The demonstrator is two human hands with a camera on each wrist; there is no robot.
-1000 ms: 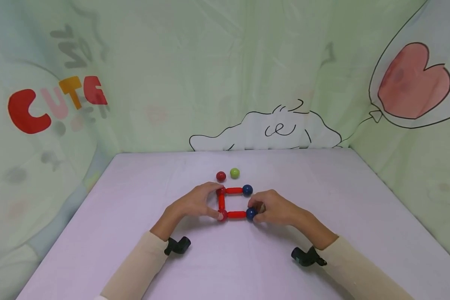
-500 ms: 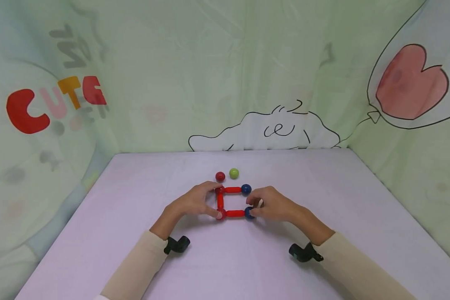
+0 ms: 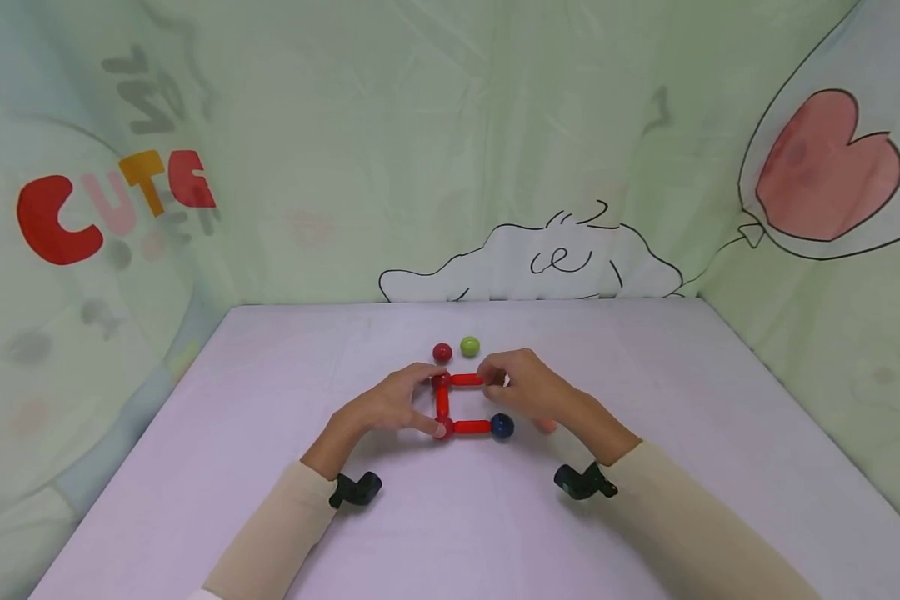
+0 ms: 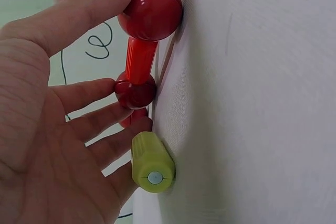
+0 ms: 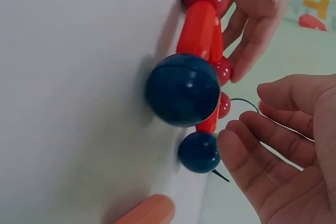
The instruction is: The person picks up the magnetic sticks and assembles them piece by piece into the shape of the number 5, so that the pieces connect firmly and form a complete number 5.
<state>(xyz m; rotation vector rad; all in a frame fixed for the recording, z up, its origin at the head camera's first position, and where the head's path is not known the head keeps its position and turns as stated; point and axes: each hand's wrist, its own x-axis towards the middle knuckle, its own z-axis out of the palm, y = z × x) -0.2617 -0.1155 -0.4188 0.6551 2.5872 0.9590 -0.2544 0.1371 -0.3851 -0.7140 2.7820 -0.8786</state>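
In the head view, red rods (image 3: 471, 427) and balls form a three-sided frame lying on the table. Its left corners are red balls, and a blue ball (image 3: 502, 426) ends the near rod. My left hand (image 3: 390, 402) spans the left side, thumb on the near red ball (image 4: 152, 11) and index fingertip on the far red ball (image 4: 135, 92). Beside the far blue ball (image 5: 198, 152), my right hand (image 3: 528, 385) is loosely bent and holds nothing. In the head view that ball is hidden behind its fingers.
A loose red ball (image 3: 442, 352) and a green ball (image 3: 470, 346) lie beyond the frame. An orange rod (image 3: 546, 425) rests under my right wrist. By my left hand lies a yellow-green rod (image 4: 152, 162) with a metal tip. Printed cloth walls stand behind the table.
My right hand has left the near blue ball and moved away from me to the far one. The orange rod has come into sight below it. My left hand stays put.
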